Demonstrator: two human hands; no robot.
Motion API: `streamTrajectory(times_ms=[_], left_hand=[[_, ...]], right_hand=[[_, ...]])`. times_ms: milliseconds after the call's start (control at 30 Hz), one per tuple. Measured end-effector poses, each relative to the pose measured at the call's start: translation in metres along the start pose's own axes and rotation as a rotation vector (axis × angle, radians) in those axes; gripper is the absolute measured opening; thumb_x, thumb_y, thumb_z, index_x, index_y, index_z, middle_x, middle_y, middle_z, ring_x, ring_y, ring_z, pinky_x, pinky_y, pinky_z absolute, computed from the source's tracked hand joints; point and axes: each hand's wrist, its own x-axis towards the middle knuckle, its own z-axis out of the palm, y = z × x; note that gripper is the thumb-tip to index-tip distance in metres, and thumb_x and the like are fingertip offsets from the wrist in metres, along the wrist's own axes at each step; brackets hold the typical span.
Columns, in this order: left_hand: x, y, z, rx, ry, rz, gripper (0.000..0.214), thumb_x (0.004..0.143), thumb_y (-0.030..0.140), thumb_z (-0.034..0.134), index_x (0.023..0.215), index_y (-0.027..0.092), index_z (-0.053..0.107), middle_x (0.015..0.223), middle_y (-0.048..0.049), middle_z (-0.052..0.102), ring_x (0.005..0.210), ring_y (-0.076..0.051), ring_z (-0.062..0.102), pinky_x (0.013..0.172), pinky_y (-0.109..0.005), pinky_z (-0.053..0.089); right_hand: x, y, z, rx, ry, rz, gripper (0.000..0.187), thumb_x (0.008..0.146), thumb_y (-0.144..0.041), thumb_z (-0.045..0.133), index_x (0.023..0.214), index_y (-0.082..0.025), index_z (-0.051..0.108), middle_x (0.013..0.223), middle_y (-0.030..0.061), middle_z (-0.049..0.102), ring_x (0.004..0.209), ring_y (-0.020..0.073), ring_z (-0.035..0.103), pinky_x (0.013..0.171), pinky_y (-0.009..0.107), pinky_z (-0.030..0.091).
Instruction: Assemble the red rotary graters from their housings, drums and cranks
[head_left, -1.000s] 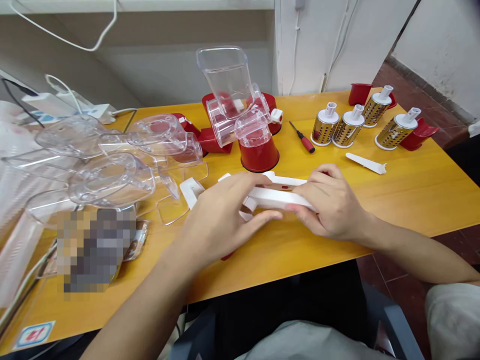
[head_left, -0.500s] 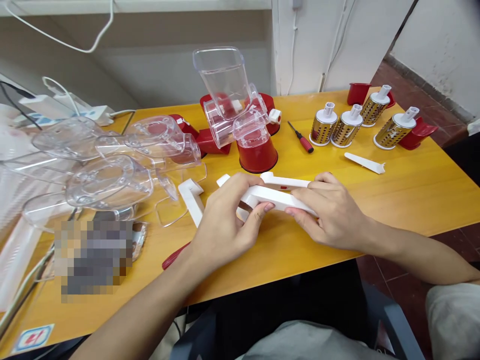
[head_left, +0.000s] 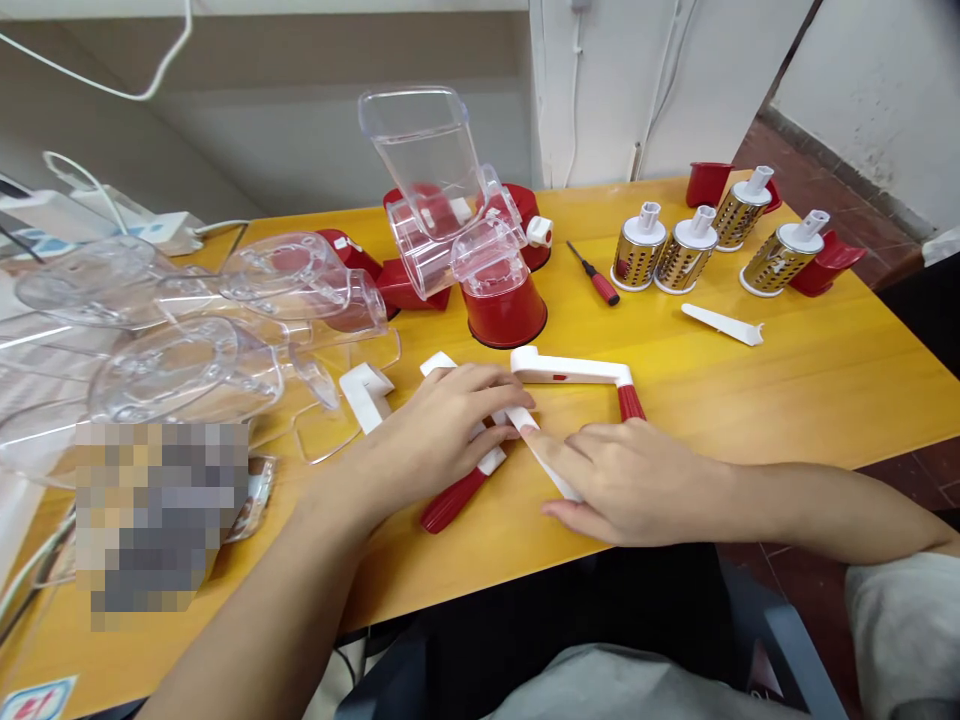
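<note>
A narrow white plastic piece (head_left: pixel 551 466) slants between my two hands above the table's front part. My left hand (head_left: pixel 450 415) is closed around its upper end and covers much of it. With its index finger laid along the piece, my right hand (head_left: pixel 619 480) grips the lower end. Under my left hand lies a crank handle with a red grip (head_left: pixel 454 503), partly hidden. Just beyond my hands rests a second white crank handle (head_left: pixel 574 370), its red grip reaching toward my right hand. An angled white part (head_left: pixel 365 395) lies left of my left hand.
Clear plastic housings (head_left: pixel 187 370) crowd the left side. A clear hopper (head_left: pixel 424 150) stands on a red base (head_left: pixel 506 312) at the back. A screwdriver (head_left: pixel 600 283), several metal grater drums (head_left: pixel 637 250) and a loose white strip (head_left: pixel 722 325) lie to the right.
Both hands have lowered toward the table, and the white piece has turned to a steeper slant. The red grips of the two crank handles now show more. The view has shifted slightly right.
</note>
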Motion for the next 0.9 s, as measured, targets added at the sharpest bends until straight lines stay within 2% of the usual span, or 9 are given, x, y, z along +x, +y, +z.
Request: streamTrajectory(times_ms=[133, 233, 333, 433, 500, 567, 700, 800, 900], left_hand=[[0.0, -0.002, 0.003, -0.014, 0.016, 0.022, 0.038, 0.118, 0.031, 0.057, 0.139, 0.027, 0.089, 0.156, -0.0162, 0.082, 0.145, -0.04, 0.078, 0.127, -0.066, 0.062], [0.0, -0.001, 0.001, -0.003, 0.049, 0.006, 0.046, 0.116, 0.026, 0.052, 0.142, 0.028, 0.089, 0.165, -0.0167, 0.077, 0.149, -0.041, 0.076, 0.129, -0.07, 0.061], [-0.001, 0.003, -0.001, -0.019, 0.12, -0.05, 0.042, 0.111, 0.028, 0.056, 0.141, 0.024, 0.086, 0.162, -0.0189, 0.075, 0.148, -0.041, 0.074, 0.131, -0.071, 0.059], [0.003, 0.011, -0.002, -0.049, 0.284, -0.13, 0.04, 0.115, 0.036, 0.053, 0.142, 0.02, 0.078, 0.151, -0.0183, 0.076, 0.143, -0.04, 0.074, 0.131, -0.068, 0.059], [0.009, 0.017, 0.0, -0.05, 0.35, -0.152, 0.049, 0.119, 0.041, 0.05, 0.157, 0.02, 0.073, 0.159, -0.0191, 0.073, 0.151, -0.04, 0.07, 0.135, -0.065, 0.057], [0.016, 0.023, 0.004, -0.041, 0.315, -0.163, 0.059, 0.121, 0.046, 0.049, 0.172, 0.02, 0.065, 0.172, -0.0206, 0.068, 0.16, -0.042, 0.065, 0.138, -0.068, 0.052], [0.03, 0.029, 0.014, -0.031, 0.212, -0.257, 0.068, 0.122, 0.049, 0.049, 0.183, 0.02, 0.058, 0.171, -0.0222, 0.071, 0.151, -0.046, 0.071, 0.134, -0.078, 0.047], [0.038, 0.029, 0.02, -0.014, 0.225, -0.324, 0.063, 0.118, 0.048, 0.058, 0.173, 0.019, 0.067, 0.154, -0.0212, 0.077, 0.139, -0.043, 0.076, 0.132, -0.075, 0.047], [0.04, 0.025, 0.021, -0.006, 0.225, -0.329, 0.043, 0.113, 0.045, 0.071, 0.146, 0.021, 0.082, 0.141, -0.0178, 0.081, 0.131, -0.043, 0.078, 0.133, -0.079, 0.043]], right_hand=[[0.004, 0.037, -0.014, 0.154, 0.289, -0.001, 0.035, 0.124, -0.042, 0.06, 0.13, -0.017, 0.084, 0.11, 0.0046, 0.091, 0.093, 0.014, 0.083, 0.083, 0.03, 0.06], [-0.001, 0.091, -0.042, 0.098, 0.336, 0.317, 0.034, 0.121, -0.031, 0.056, 0.109, -0.016, 0.084, 0.1, 0.0085, 0.088, 0.084, 0.0167, 0.076, 0.079, 0.033, 0.051], [-0.017, 0.141, -0.067, -0.081, -0.068, 0.842, 0.03, 0.114, -0.04, 0.066, 0.119, -0.019, 0.086, 0.116, 0.0115, 0.09, 0.104, 0.0291, 0.081, 0.086, 0.038, 0.05], [-0.034, 0.173, -0.075, -0.159, -0.343, 1.027, 0.044, 0.109, -0.045, 0.074, 0.147, -0.023, 0.082, 0.145, 0.015, 0.085, 0.133, 0.0399, 0.079, 0.099, 0.045, 0.056], [-0.041, 0.184, -0.073, -0.163, -0.423, 1.063, 0.058, 0.105, -0.041, 0.078, 0.16, -0.025, 0.076, 0.157, 0.0165, 0.08, 0.142, 0.0413, 0.076, 0.105, 0.047, 0.058], [-0.044, 0.19, -0.068, -0.162, -0.454, 1.078, 0.063, 0.101, -0.036, 0.081, 0.162, -0.024, 0.075, 0.157, 0.0182, 0.079, 0.14, 0.0405, 0.075, 0.106, 0.046, 0.059], [-0.043, 0.196, -0.058, -0.123, -0.471, 1.064, 0.054, 0.099, -0.023, 0.076, 0.154, -0.022, 0.08, 0.146, 0.0183, 0.083, 0.124, 0.0349, 0.079, 0.1, 0.042, 0.057], [-0.038, 0.195, -0.053, -0.04, -0.444, 0.993, 0.051, 0.096, -0.015, 0.073, 0.145, -0.019, 0.083, 0.132, 0.0167, 0.086, 0.109, 0.029, 0.079, 0.095, 0.038, 0.054], [-0.03, 0.188, -0.052, 0.113, -0.362, 0.893, 0.038, 0.098, -0.024, 0.077, 0.134, -0.019, 0.083, 0.118, 0.0115, 0.085, 0.098, 0.0219, 0.075, 0.09, 0.034, 0.053]])
